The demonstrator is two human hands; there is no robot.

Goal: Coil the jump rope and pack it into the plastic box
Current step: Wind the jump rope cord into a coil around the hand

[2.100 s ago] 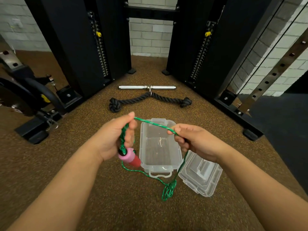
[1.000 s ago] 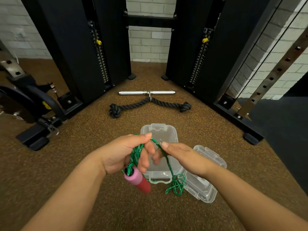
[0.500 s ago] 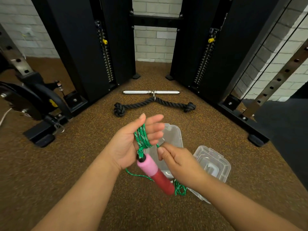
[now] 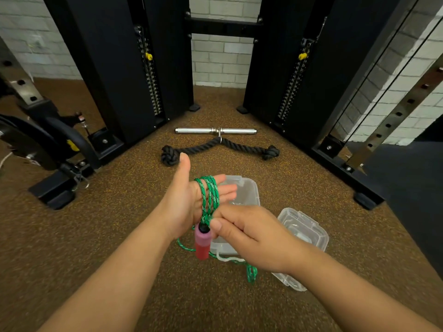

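The green jump rope (image 4: 209, 196) is wound in several loops around the fingers of my left hand (image 4: 189, 200), which is held flat with the thumb up. Its pink and red handle (image 4: 202, 243) hangs below that palm. My right hand (image 4: 249, 233) pinches the rope just above the handle. Loose rope trails down to the floor (image 4: 251, 274). The clear plastic box (image 4: 247, 190) stands open on the floor beneath both hands, mostly hidden by them. Its clear lid (image 4: 304, 233) lies to the right of it.
A black knotted rope attachment (image 4: 220, 149) and a steel bar (image 4: 215, 131) lie on the brown floor ahead. Black weight-stack towers (image 4: 124, 68) (image 4: 299, 68) stand left and right of them. An exercise bike (image 4: 48, 149) sits at the left, a rack foot (image 4: 366, 200) at the right.
My left hand has spread flat with the thumb up and the loops have slid around its fingers. My right hand has moved up to the rope above the handle, which now hangs straight down.
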